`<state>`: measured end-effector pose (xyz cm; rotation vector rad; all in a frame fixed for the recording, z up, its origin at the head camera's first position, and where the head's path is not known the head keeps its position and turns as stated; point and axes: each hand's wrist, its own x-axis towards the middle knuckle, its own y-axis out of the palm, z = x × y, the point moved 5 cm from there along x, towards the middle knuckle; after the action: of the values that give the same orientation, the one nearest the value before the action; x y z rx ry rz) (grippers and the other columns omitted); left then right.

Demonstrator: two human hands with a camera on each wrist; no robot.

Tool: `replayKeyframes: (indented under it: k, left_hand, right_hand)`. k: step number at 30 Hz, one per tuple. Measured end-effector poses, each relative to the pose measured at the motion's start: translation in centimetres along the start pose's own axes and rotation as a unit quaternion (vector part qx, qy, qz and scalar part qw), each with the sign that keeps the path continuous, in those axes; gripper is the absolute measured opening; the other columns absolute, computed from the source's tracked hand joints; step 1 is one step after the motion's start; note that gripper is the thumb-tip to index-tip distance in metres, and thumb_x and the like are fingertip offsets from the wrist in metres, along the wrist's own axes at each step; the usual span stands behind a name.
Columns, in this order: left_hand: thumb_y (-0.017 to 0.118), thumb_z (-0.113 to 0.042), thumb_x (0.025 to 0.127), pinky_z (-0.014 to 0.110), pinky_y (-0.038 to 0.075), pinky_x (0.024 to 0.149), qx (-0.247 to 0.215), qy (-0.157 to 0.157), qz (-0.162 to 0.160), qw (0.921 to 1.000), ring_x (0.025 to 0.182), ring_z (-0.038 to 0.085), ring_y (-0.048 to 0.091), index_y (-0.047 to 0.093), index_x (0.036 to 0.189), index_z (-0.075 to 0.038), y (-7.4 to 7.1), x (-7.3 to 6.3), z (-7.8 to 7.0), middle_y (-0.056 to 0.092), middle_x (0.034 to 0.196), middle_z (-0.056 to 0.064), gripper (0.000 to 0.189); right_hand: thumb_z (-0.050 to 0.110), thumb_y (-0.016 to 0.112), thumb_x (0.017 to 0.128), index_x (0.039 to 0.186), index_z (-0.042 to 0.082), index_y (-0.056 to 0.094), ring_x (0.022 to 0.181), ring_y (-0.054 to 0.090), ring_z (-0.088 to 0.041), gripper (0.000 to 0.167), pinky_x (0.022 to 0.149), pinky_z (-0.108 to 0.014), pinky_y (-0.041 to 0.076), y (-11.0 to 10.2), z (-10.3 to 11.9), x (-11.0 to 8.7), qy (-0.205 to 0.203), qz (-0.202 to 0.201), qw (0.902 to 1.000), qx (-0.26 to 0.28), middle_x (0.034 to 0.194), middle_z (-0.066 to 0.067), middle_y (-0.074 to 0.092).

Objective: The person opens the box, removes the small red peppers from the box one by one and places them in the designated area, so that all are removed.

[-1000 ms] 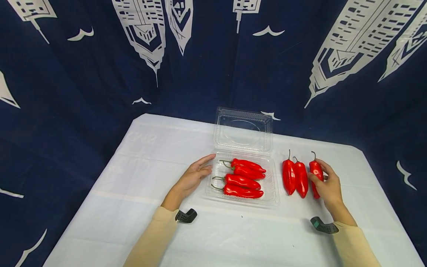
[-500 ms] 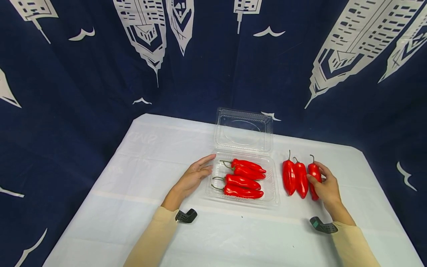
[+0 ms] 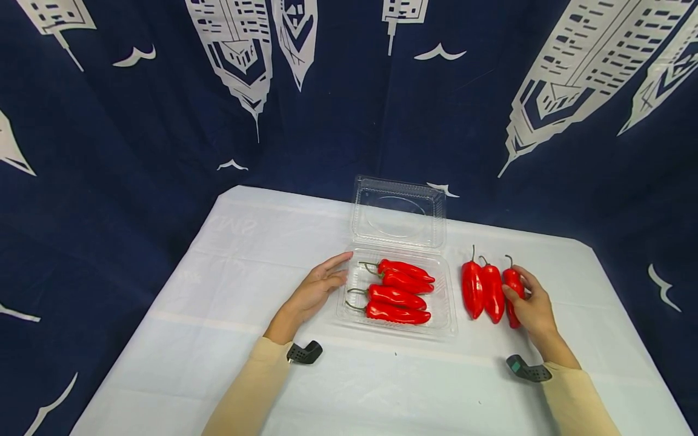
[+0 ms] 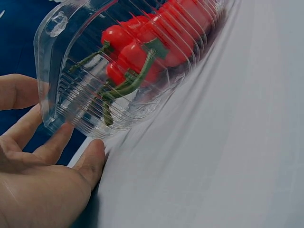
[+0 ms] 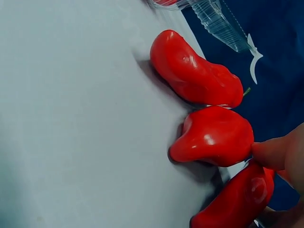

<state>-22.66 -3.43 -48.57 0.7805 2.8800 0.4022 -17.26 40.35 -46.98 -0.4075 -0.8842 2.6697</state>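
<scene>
Relaxed left hand [image 3: 315,292] touches left edge of clear plastic box [image 3: 445,289]
I see four long red peppers [image 3: 396,296] inside; right hand [image 3: 535,307] pinches another pepper [image 3: 513,280].

The table [image 3: 218,284] has a white cloth [image 3: 425,393] on it. An open clear plastic box [image 3: 443,297] sits there. Two red peppers [image 3: 472,292] lie right of the box. A tiny dark speck [image 3: 395,353] lies in front.

7 pprs [image 3: 472,290], 1 clr box [image 3: 444,297], 1 tbl [image 3: 392,393]
</scene>
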Motion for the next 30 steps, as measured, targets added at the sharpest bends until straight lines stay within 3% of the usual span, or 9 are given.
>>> replayKeyframes:
  k: [18, 25, 30]
  left_hand:
    - [0.049, 0.003, 0.094, 0.048, 0.019, 0.123, 0.0, 0.004, -0.002, 1.0, 0.152, 0.034, 0.021, 0.034, 0.156, -0.008, 0.0, 0.1, 0.0, 0.022, 0.166, 0.006, 0.064]
    - [0.049, 0.002, 0.096, 0.048, 0.018, 0.124, 0.006, 0.002, -0.001, 1.0, 0.152, 0.034, 0.022, 0.035, 0.156, -0.009, 0.0, 0.0, -0.1, 0.023, 0.165, 0.006, 0.063]
    - [0.048, 0.002, 0.096, 0.047, 0.017, 0.124, 0.005, 0.002, 0.006, 1.0, 0.152, 0.034, 0.022, 0.034, 0.156, -0.008, 0.1, 0.0, -0.2, 0.022, 0.165, 0.007, 0.062]
  right_hand:
    - [0.029, 0.047, 0.106, 0.162, 0.017, 0.013, 0.144, 0.027, -0.053, 0.067, 0.105, -0.066, 0.039, 0.0, 0.2, 0.1, -0.008, -0.007, 0.9998, -0.017, 0.163, -0.027, 0.017]
    - [0.024, 0.048, 0.104, 0.161, 0.014, 0.02, 0.142, 0.026, -0.053, 0.064, 0.103, -0.07, 0.039, -0.8, 1.4, -0.2, -0.019, -0.054, 0.9951, -0.081, 0.162, -0.027, 0.02]
    - [0.018, 0.051, 0.102, 0.158, 0.011, 0.029, 0.137, 0.03, -0.051, 0.06, 0.101, -0.071, 0.037, -0.8, 3.4, -0.9, -0.066, -0.093, 0.9869, -0.115, 0.158, -0.028, 0.029]
